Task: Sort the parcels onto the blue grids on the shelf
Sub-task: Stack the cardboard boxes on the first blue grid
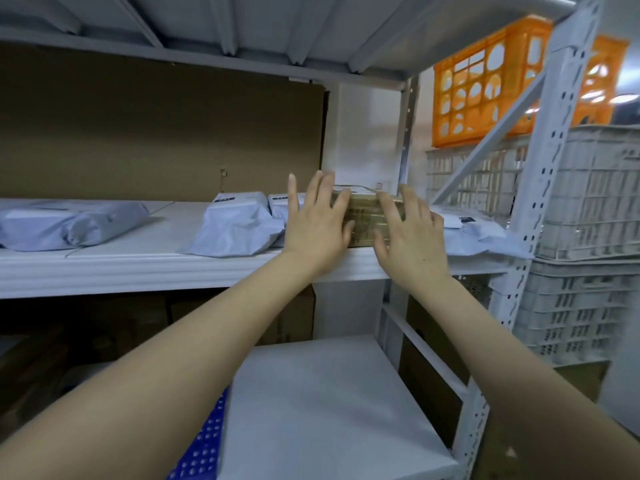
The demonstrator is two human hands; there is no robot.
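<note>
Left hand (317, 223): released, fingers straight and spread, palm toward the near face of the cardboard box (363, 216); the fingertips reach over the box's top left edge.
Right hand (408, 233): also released and spread, covering the box's right part; it looks to be touching, though blur keeps contact from being certain.
Box: low and brown, lying flat between the 2 hands, its near face just at the front lip of the shelf (138, 268).
Left of the box: a small grey mailer (280, 206) sits just behind the left hand, and a larger grey mailer (239, 226) lies beside it, its near corner at the lip.
Right of the box: a flat mailer (467, 226) lies between the box and the perforated upright (540, 202), one corner sticking out past the post.
Room on the shelf: a bare white strip shows between the larger grey mailer and a far-left mailer (69, 223).
Overhead: the upper shelf's underside (242, 29) stands well above the box top.
Behind: a cardboard backing (156, 133) closes the rear (it stops just left of the box).
Beyond the upright: an orange crate (485, 88) on stacked white crates (588, 202).
Below: a white sheet (322, 403) beside a blue grid (204, 445).
</note>
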